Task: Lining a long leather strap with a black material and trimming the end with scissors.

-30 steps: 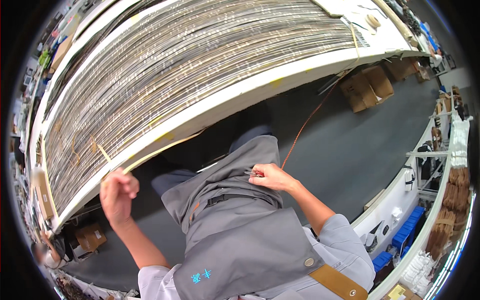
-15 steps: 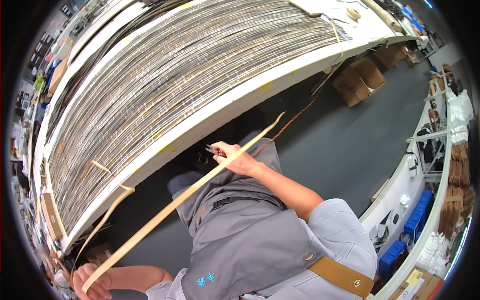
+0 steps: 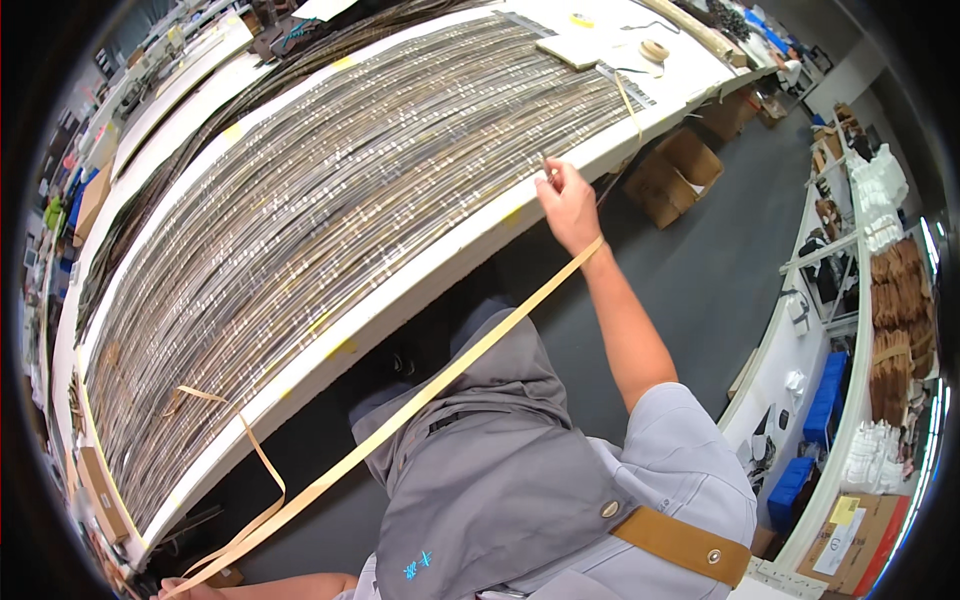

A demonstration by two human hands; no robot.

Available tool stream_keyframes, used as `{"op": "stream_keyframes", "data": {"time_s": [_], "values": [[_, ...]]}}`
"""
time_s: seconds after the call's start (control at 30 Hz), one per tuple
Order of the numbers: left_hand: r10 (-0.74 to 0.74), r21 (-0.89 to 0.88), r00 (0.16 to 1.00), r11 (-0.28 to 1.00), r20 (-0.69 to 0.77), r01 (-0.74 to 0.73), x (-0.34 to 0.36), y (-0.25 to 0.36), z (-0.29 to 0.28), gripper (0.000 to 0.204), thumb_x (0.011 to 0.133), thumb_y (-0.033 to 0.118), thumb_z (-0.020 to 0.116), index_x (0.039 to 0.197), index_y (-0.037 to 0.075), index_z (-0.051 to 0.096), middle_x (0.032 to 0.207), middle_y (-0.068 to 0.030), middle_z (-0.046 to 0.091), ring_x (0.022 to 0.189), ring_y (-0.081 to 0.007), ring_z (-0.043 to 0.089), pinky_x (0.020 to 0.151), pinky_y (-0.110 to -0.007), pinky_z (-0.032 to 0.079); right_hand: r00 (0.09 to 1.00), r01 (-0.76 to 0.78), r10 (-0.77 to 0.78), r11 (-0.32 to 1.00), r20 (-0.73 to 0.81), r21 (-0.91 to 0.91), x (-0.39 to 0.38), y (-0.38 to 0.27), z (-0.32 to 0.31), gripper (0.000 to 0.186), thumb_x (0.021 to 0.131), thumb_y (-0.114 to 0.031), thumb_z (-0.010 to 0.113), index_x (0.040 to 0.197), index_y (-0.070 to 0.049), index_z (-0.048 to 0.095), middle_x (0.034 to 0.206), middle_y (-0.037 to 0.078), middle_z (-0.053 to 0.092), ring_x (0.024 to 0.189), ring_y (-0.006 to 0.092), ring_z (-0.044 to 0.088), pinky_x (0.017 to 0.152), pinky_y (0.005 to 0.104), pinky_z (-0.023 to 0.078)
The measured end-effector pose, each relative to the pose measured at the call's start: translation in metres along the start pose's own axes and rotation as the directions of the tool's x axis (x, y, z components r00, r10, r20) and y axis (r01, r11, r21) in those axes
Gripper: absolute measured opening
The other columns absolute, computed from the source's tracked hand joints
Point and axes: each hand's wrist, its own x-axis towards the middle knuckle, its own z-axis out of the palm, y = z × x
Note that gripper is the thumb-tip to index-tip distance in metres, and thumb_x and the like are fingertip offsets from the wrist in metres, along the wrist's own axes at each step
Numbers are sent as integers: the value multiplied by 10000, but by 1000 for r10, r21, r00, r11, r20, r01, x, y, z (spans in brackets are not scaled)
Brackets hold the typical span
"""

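Observation:
My right hand (image 3: 568,208) is closed around a small dark metal tool (image 3: 547,166), which looks like the snips seen a moment earlier. It is over the near edge of the long white table (image 3: 440,262). A long flat beige strip (image 3: 420,398) slants up across my apron to my right wrist. At the lower left rim, my left hand (image 3: 188,590) grips the strip's lower end; part of that hand is out of view. From there a thinner looping length of the strip (image 3: 262,455) rises onto the table.
Long thin grey-brown strands (image 3: 330,200) with small white marks cover the table side by side. Beyond them lie a pale board (image 3: 570,50) and a tape roll (image 3: 653,50). An open cardboard box (image 3: 672,178) stands under the table; shelving with blue bins (image 3: 826,398) runs along the right.
My right hand has risen from near my lap to the table edge with the tool. The beige strip now reaches my wrist. My left hand has dropped lower toward the rim.

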Motion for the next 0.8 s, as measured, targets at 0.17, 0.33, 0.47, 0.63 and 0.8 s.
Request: {"op": "stream_keyframes", "data": {"time_s": [0.17, 0.33, 0.47, 0.63, 0.8], "values": [[18, 48, 933, 999, -360, -1, 1, 19, -48, 110, 926, 73, 662, 856, 40, 584, 719, -2, 394, 587, -103, 367, 705, -276, 323, 994, 98, -79, 946, 74, -310, 109, 53, 0, 349, 842, -181, 655, 1083, 71, 628, 970, 256, 671, 906, 400, 648, 823, 448, 514], [-120, 88, 920, 983, -373, 164, 8, 2, -73, 182, 1011, 148, 574, 965, -28, 581, 771, -19, 382, 657, -120, 338, 686, -281, 323, 980, 83, 16, 870, 197, -486, 195, 77, 16, 338, 822, -205, 687, 1040, 52, 663, 939, 233, 689, 903, 391, 659, 797, 456, 512], [-181, 186, 906, 945, -383, 268, 25, -15, -76, 238, 1062, 187, 477, 986, -24, 554, 801, -23, 368, 668, -130, 321, 691, -289, 322, 951, 72, 116, 817, 286, -572, 239, 83, 32, 362, 824, -185, 703, 1088, 60, 670, 962, 238, 693, 933, 392, 659, 832, 464, 506], [-194, 260, 874, 906, -445, 333, 42, -39, -85, 248, 1064, 177, 474, 977, -33, 574, 793, -18, 365, 655, -117, 313, 676, -277, 315, 945, 108, 99, 805, 311, -583, 269, 94, 50, 391, 805, -188, 720, 1108, 56, 678, 1048, 260, 689, 1024, 406, 647, 901, 436, 510], [-243, 263, 862, 884, -445, 385, 52, -49, -111, 232, 1071, 181, 458, 970, -15, 530, 795, -17, 366, 656, -123, 314, 687, -285, 314, 952, 197, -6, 777, 306, -597, 286, 118, 66, 415, 786, -209, 748, 1120, 28, 685, 1074, 250, 691, 1045, 409, 642, 916, 437, 509]]}}
